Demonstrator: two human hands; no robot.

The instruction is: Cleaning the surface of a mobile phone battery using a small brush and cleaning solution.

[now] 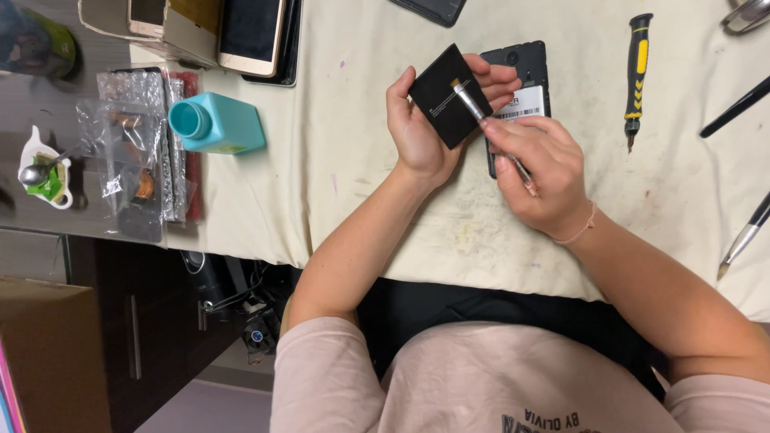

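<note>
My left hand [421, 120] holds a small flat black rectangular part [443, 103] tilted up above the table. My right hand [539, 172] grips a thin brush [473, 106] with a silver ferrule, and its bristle tip rests on the black part's upper face. Just behind both hands lies an opened black phone [525, 72] with a white label showing, flat on the cream table cover [361, 160].
A teal bottle [215, 123] lies on its side at the left beside plastic-wrapped parts [132, 152]. Phones [250, 34] lie at the back left. A black-and-yellow screwdriver [637, 72] and thin dark tools [746, 232] lie at the right. A dark cabinet stands below left.
</note>
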